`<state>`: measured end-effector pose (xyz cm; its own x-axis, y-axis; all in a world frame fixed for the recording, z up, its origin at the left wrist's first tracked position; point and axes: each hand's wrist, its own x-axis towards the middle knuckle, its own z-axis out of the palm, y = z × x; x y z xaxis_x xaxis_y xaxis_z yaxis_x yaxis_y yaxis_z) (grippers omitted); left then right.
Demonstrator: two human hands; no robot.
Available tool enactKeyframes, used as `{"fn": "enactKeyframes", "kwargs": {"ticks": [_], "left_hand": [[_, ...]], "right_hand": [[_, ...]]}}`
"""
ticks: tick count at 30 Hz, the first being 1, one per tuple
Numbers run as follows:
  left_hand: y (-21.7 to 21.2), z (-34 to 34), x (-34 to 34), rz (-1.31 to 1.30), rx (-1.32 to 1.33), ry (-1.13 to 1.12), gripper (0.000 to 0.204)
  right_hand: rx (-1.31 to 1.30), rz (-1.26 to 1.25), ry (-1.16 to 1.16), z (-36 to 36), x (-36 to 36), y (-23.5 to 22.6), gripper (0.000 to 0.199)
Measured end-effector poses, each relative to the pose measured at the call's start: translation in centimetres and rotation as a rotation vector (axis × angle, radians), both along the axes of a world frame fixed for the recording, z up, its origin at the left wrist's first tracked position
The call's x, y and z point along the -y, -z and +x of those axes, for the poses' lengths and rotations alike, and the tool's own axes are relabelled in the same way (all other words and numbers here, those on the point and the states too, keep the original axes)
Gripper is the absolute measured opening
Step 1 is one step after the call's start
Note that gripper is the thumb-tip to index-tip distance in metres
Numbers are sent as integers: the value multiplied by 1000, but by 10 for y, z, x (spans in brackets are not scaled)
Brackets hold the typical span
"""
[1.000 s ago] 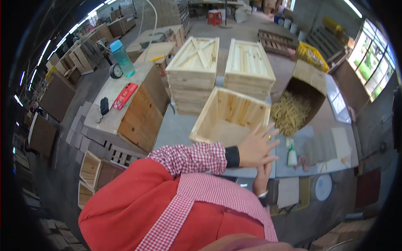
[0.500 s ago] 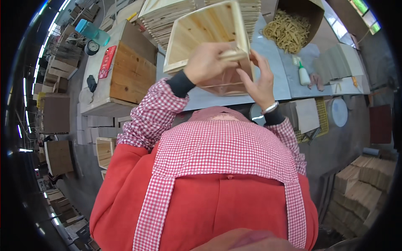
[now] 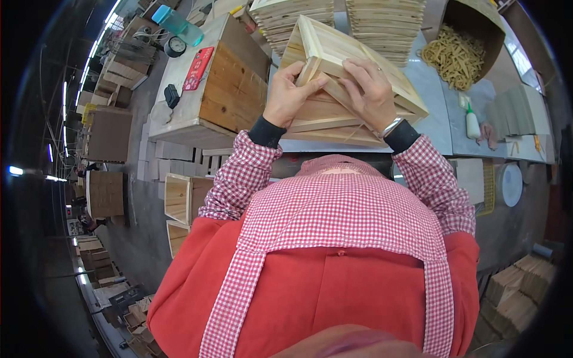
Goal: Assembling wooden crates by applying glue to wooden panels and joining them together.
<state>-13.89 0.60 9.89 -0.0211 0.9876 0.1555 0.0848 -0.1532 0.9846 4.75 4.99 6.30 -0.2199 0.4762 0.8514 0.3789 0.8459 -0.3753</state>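
Observation:
A shallow wooden box [image 3: 352, 83] of pale slats lies tilted on the grey table [image 3: 453, 119] right in front of me. My left hand [image 3: 289, 92] grips its near left corner. My right hand [image 3: 373, 89] presses flat on a slat on its top face, a bracelet at the wrist. Both sleeves are red-and-white checked, over a red apron.
Stacks of wooden lids [image 3: 382, 21] stand behind the box. A carton of straw-like filler [image 3: 459, 51] sits at the far right, a glue bottle [image 3: 471, 122] near it. A wooden crate [image 3: 215, 83] at the left carries a red flat object, a clock and a blue bottle. Small open crates [image 3: 179, 200] stand on the floor.
The box has been pulled toward me and tipped over; both hands now hold it close to my chest, where a second ago only my right hand reached for it.

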Motion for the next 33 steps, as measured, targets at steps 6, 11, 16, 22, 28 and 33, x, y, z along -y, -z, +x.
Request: {"fn": "enactKeyframes", "kwargs": {"ticks": [6, 11, 16, 22, 28, 33], "left_hand": [[2, -5, -5, 5, 24, -4, 22], [-2, -12, -8, -53, -23, -16, 24], [9, -37, -4, -66, -32, -29, 24], [11, -39, -7, -52, 31, -47, 22], [8, -38, -1, -65, 34, -80, 21], [7, -40, -6, -74, -51, -6, 23]], "right_hand": [[14, -8, -20, -5, -4, -2, 32], [10, -67, 26, -13, -5, 3, 33], [-3, -84, 44, -27, 7, 4, 32], [-103, -280, 77, 12, 23, 14, 26], [-501, -704, -467, 112, 88, -85, 17], [-905, 291, -923, 120, 130, -143, 26]]}}
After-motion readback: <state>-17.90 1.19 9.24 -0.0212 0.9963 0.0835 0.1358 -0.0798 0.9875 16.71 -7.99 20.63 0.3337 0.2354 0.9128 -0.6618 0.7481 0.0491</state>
